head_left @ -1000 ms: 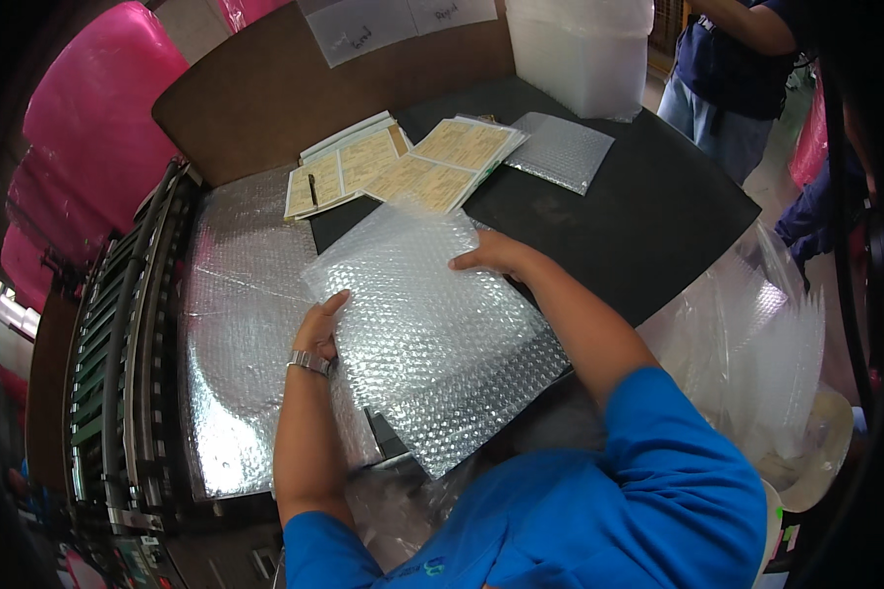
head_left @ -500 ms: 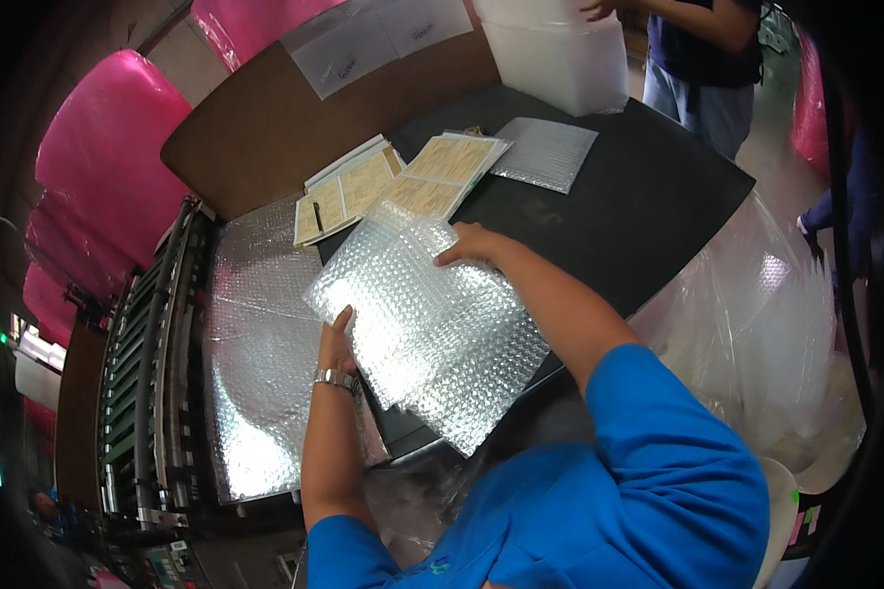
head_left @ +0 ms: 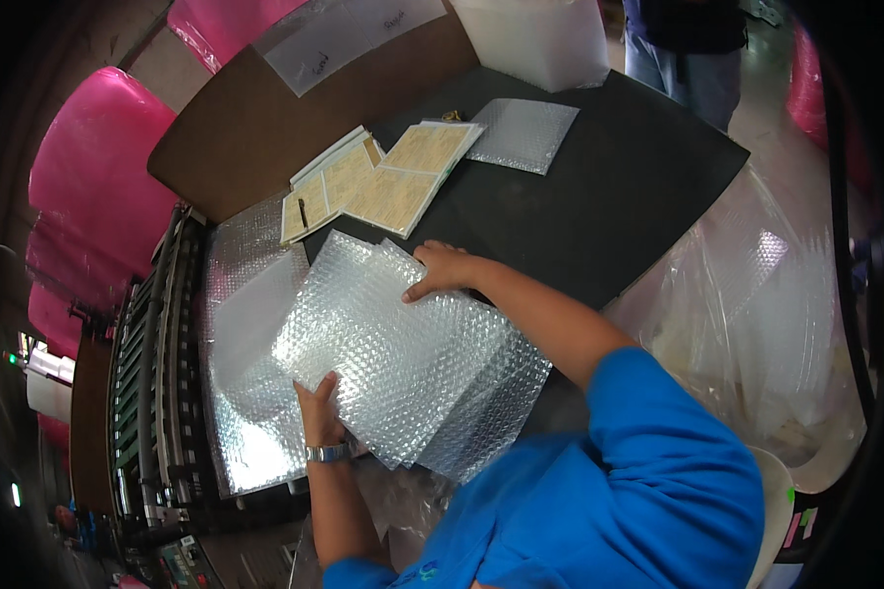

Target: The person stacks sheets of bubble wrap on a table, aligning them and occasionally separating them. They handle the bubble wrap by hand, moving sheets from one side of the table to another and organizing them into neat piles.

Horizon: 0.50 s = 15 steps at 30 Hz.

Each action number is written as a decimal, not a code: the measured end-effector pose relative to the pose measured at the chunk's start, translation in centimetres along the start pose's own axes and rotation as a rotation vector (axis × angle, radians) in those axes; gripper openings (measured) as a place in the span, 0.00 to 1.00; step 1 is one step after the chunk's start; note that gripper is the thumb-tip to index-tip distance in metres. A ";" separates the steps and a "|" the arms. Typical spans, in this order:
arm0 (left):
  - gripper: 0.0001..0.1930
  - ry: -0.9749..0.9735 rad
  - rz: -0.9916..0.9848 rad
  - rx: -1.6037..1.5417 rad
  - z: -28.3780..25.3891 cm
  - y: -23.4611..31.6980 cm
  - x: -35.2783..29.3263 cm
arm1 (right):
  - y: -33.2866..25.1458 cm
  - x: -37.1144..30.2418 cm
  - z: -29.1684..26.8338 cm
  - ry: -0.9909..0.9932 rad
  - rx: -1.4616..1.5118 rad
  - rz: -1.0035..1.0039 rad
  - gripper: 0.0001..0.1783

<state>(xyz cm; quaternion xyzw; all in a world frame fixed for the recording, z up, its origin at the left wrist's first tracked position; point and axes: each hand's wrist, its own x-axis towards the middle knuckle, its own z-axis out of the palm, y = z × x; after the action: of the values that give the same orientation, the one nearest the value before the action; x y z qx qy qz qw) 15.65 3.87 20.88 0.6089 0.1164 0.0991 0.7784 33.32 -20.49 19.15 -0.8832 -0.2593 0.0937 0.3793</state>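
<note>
Several clear bubble-wrap sheets [head_left: 383, 344] lie loosely stacked and slightly fanned between my hands, tilted over the near edge of the dark table. My left hand [head_left: 321, 412], with a metal watch on its wrist, grips their lower left edge, thumb on top. At the far edge my right hand [head_left: 444, 269] pinches the sheets, its thumb pressed on the upper face and the other fingers partly hidden. To the left, a shiny bubble-wrap layer [head_left: 265, 432] covers a flat surface, and a smooth translucent piece [head_left: 255, 319] rests on it.
Two boards with yellowish forms [head_left: 413, 177] and a pen [head_left: 303, 213] lie beyond the sheets. A single bubble-wrap piece [head_left: 524, 135] is on the dark table [head_left: 609, 187]. A roller machine [head_left: 147, 393] stands left; clear plastic bags [head_left: 756, 324] hang right. Another person [head_left: 683, 69] stands at the back.
The bubble-wrap sheets have come nearer to me and turned, their edges now more fanned. Both hands moved with them. The smooth translucent piece at left now shows.
</note>
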 end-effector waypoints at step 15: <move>0.36 0.188 0.265 0.253 5.6 -1.7 -6.3 | -0.5 -10.8 -3.6 0.247 0.379 -0.248 0.53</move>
<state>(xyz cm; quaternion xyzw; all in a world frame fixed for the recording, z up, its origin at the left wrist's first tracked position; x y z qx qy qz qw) 11.35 -3.54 20.90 0.7000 0.1189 0.2416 0.6614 25.22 -28.15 21.67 -0.7627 -0.2949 -0.0154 0.5754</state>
